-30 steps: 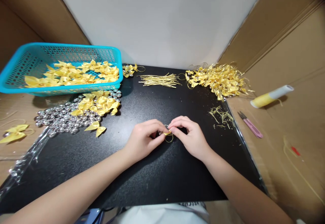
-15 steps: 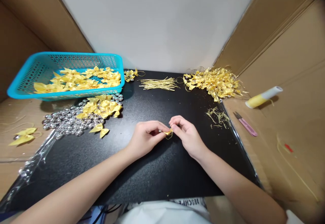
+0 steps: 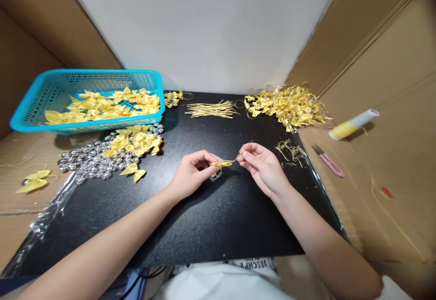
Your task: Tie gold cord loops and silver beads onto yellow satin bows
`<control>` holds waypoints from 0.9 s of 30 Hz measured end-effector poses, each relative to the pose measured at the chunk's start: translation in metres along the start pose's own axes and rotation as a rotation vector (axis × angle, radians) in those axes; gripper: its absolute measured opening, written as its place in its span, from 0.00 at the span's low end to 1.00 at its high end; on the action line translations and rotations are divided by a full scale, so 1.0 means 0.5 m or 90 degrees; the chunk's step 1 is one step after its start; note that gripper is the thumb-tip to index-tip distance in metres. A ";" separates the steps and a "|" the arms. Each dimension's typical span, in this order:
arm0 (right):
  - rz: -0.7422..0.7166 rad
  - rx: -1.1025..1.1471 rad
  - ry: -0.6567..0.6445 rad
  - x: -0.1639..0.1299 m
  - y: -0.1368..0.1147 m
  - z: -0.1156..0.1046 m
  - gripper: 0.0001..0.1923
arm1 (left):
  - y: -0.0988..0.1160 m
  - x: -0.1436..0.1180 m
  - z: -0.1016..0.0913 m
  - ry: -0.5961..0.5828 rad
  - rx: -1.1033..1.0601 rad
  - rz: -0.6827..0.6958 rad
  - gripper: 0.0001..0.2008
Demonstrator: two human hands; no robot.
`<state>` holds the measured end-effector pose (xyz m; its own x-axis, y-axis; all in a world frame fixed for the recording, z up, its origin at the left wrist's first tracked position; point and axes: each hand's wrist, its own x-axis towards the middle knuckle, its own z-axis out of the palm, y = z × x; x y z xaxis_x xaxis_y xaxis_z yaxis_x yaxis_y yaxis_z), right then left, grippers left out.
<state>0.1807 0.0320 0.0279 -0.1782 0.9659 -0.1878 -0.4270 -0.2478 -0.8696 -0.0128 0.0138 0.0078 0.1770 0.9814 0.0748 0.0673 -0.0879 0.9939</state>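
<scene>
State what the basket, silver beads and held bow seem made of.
Basket: likely smooth plastic, by its moulded holes.
Silver beads: shiny, metal or coated plastic, by their mirror-like highlights.
Held bow: probably satin ribbon, by its sheen and folds.

A single head-worn camera is looking forward and down at the black surface (image 3: 190, 227) from above its near side. It is sitting close enough to be framing the left hand (image 3: 195, 171) and right hand (image 3: 264, 168) over the surface's middle, while taking in the pale wall (image 3: 211, 32) behind the surface.
</scene>
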 end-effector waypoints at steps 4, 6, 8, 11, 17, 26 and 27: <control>-0.043 0.049 0.021 0.015 -0.009 -0.025 0.15 | 0.001 0.002 0.000 -0.001 -0.048 -0.007 0.10; -0.086 0.062 0.036 0.028 -0.017 -0.046 0.12 | 0.001 0.002 -0.001 -0.005 -0.041 -0.019 0.11; -0.132 0.084 0.066 0.043 -0.026 -0.068 0.09 | 0.000 0.002 -0.002 -0.012 -0.040 -0.031 0.11; -0.192 0.139 0.122 0.061 -0.044 -0.093 0.08 | -0.003 0.004 -0.003 -0.020 -0.045 -0.052 0.10; -0.284 0.245 0.182 0.074 -0.094 -0.126 0.10 | -0.003 0.005 -0.004 -0.054 -0.050 -0.084 0.11; -0.306 0.290 0.267 0.069 -0.122 -0.122 0.14 | -0.002 0.005 -0.002 -0.134 -0.147 -0.113 0.11; -0.302 0.290 0.267 0.070 -0.120 -0.121 0.14 | -0.002 0.004 -0.002 -0.136 -0.171 -0.126 0.11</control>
<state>0.2539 0.0853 0.0460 0.4254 0.9015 -0.0789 -0.7125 0.2799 -0.6435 -0.0134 0.0161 0.0070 0.3887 0.9147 -0.1101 -0.1343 0.1745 0.9755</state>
